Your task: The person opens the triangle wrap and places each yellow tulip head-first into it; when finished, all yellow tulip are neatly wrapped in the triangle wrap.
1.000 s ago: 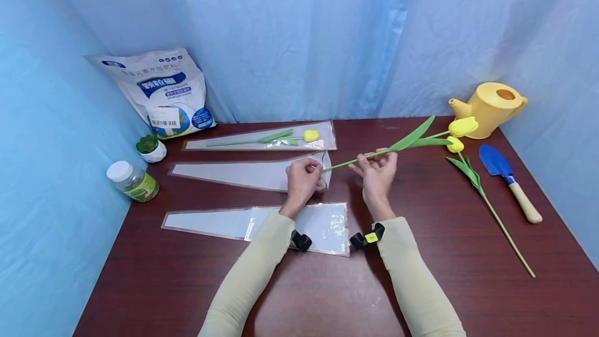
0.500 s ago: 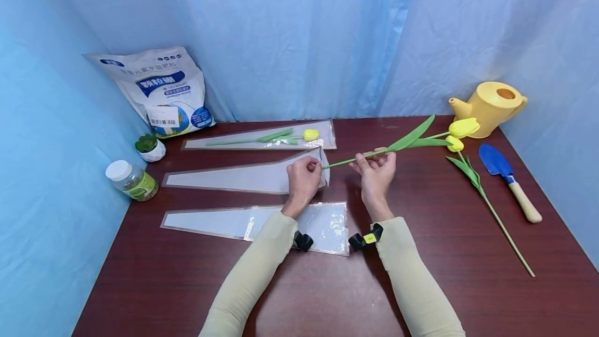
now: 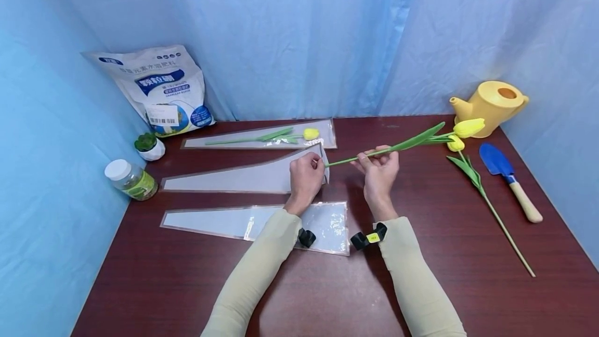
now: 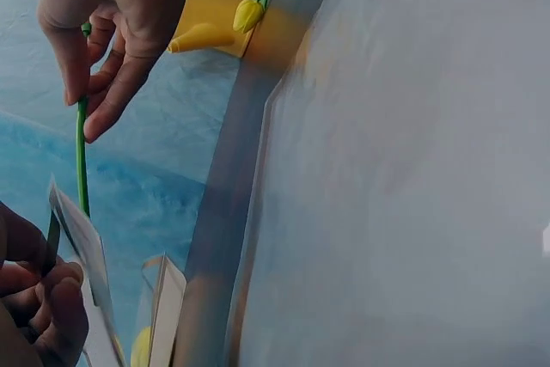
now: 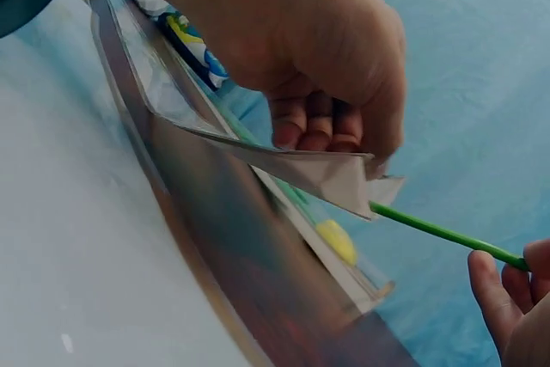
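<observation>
My left hand (image 3: 305,180) pinches the edge of the middle tapered clear-and-white flower sleeve (image 3: 234,177) at its wide mouth, which gapes in the right wrist view. My right hand (image 3: 380,178) holds a yellow tulip (image 3: 469,128) by its green stem (image 5: 447,232), with the bloom pointing right. The stem's lower end enters the sleeve's mouth, and its tip is hidden there. Behind lies another sleeve (image 3: 196,143) with a yellow tulip (image 3: 311,133) in it. A flat sleeve (image 3: 206,221) lies in front, partly under my left forearm. A further tulip (image 3: 503,228) lies at the right.
A yellow watering can (image 3: 489,108) and a blue trowel (image 3: 498,163) with a wooden handle are at the right. At the left stand a white fertilizer bag (image 3: 164,87), a small potted succulent (image 3: 151,148) and a lidded jar (image 3: 133,181). Blue curtains surround the dark red table.
The held tulip's bloom has shifted slightly right and down and its leaves have turned. The middle sleeve's mouth is raised a little higher, and my left hand has moved slightly right.
</observation>
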